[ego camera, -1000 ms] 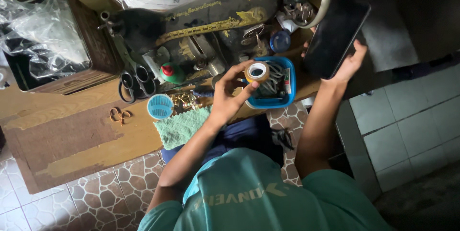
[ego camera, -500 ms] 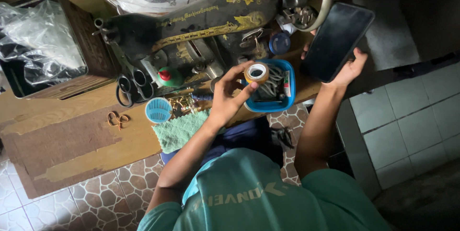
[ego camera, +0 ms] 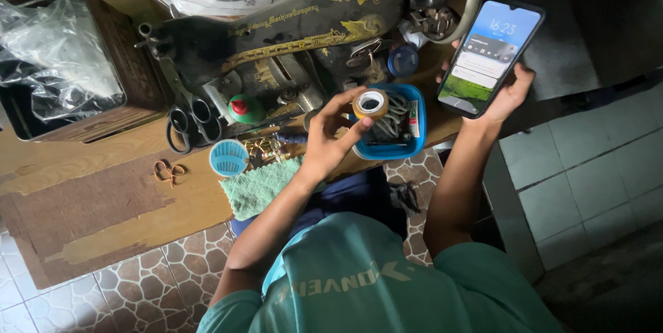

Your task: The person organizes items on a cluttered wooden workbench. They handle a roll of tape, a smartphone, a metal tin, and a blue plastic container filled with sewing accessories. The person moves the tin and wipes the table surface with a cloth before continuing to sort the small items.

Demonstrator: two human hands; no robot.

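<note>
My left hand (ego camera: pixel 328 143) holds a small roll of tan tape (ego camera: pixel 371 103) by its rim, just above the left end of a blue plastic tray (ego camera: pixel 416 136) filled with small sewing bits. My right hand (ego camera: pixel 510 95) holds a smartphone (ego camera: pixel 490 53) upright at the table's right edge, and its screen is lit. Behind both hands stands an old black sewing machine (ego camera: pixel 304 26) with gold decoration.
On the wooden table (ego camera: pixel 103 202) lie black scissors (ego camera: pixel 190 122), a small round blue basket (ego camera: pixel 228 158), a green knitted cloth (ego camera: pixel 262 184) and rubber bands (ego camera: pixel 168 171). A wooden box (ego camera: pixel 138 77) holding crumpled plastic stands at the left. Pale tiles (ego camera: pixel 573 188) lie to the right.
The phone's screen, dark before, is now lit and my right hand has tilted it toward me. My left hand still holds the tape roll over the tray.
</note>
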